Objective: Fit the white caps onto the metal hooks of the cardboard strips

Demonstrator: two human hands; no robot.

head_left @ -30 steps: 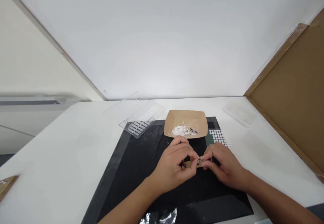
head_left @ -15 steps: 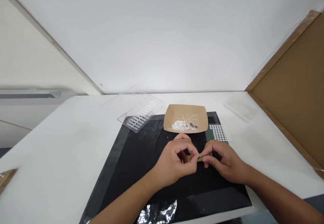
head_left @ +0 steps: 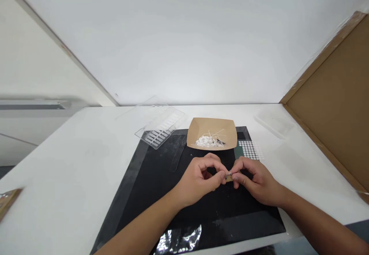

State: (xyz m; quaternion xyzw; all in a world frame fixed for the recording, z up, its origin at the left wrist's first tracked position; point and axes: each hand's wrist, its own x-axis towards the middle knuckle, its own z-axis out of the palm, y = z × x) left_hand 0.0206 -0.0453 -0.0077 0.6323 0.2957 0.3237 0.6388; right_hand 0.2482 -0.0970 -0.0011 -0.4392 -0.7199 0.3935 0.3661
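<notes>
My left hand (head_left: 200,180) and my right hand (head_left: 256,180) meet over the black mat (head_left: 150,193), fingertips pinched. Between them is a small shiny, metal-looking piece (head_left: 229,174), too small to name and partly covered by the fingers. Both hands grip it, one from each side. A small tan piece (head_left: 229,179) shows just below it, largely hidden by my fingers; whether it is joined to the shiny piece I cannot tell.
Beyond my hands stands a brown paper tray (head_left: 198,126) with white scraps and thin sticks. Clear plastic trays (head_left: 144,134) lie at the back left. A sheet of white dots (head_left: 250,150) lies right of the paper tray, near a translucent lid (head_left: 271,124). Cardboard (head_left: 331,105) walls the right.
My left fingertips have tilted slightly, and more of the shiny piece and the tan piece shows between the hands. Both hands stay in nearly the same place.
</notes>
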